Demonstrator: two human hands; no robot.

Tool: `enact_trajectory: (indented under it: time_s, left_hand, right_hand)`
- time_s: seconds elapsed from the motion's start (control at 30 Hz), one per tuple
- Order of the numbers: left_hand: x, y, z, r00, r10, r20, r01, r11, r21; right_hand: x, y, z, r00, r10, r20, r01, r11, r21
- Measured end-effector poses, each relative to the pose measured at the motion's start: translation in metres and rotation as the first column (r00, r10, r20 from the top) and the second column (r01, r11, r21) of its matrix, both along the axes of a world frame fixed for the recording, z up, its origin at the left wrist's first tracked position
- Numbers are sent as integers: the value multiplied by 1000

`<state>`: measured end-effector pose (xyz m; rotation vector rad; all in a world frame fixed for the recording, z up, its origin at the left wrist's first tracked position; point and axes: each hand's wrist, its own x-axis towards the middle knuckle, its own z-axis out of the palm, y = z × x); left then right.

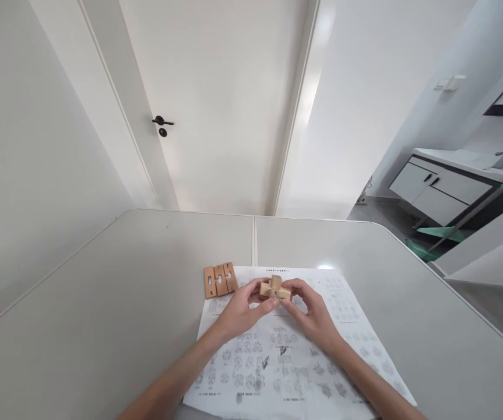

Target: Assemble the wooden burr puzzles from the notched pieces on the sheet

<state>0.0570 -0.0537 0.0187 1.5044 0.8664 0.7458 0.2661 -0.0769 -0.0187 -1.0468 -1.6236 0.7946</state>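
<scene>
Both my hands meet over a printed sheet of diagrams (295, 373) on a grey table (102, 303). Between them is a small cross-shaped wooden puzzle assembly (275, 289). My left hand (241, 312) pinches its left side with thumb and fingers closed on it. My right hand (310, 312) grips its right side, fingers curled around it. Three notched wooden puzzle pieces (220, 280) lie side by side at the sheet's top left corner, just left of my left hand.
The table has a centre seam and a rounded far right corner. Behind it stand a white door with a black handle (162, 122) and white walls. To the right, a cabinet with a sink (447, 186) and a green-headed mop (435, 236).
</scene>
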Motion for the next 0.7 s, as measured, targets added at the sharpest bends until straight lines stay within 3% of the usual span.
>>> enact_trajectory:
  time_s: [0.27,0.4,0.57,0.7]
  left_hand:
    - [4,-5,-1,994,84,-75,-61,964,260]
    - [4,-6,-3,989,100,-111,-79,981,176]
    - [10,-7,-8,1000,14,-1,-14,996,84]
    - [10,-7,-9,993,108,-57,-101,988,118]
  right_hand:
    - [2,-1,8,991,100,-87,-116,973,-200]
    - [2,-1,4,983,54,-175,-94,969,-228]
    - [-5,-3,-4,991,-31,-130,15,992,-127]
    - [-5,-3,0,996,29,-80,-32,998,-47]
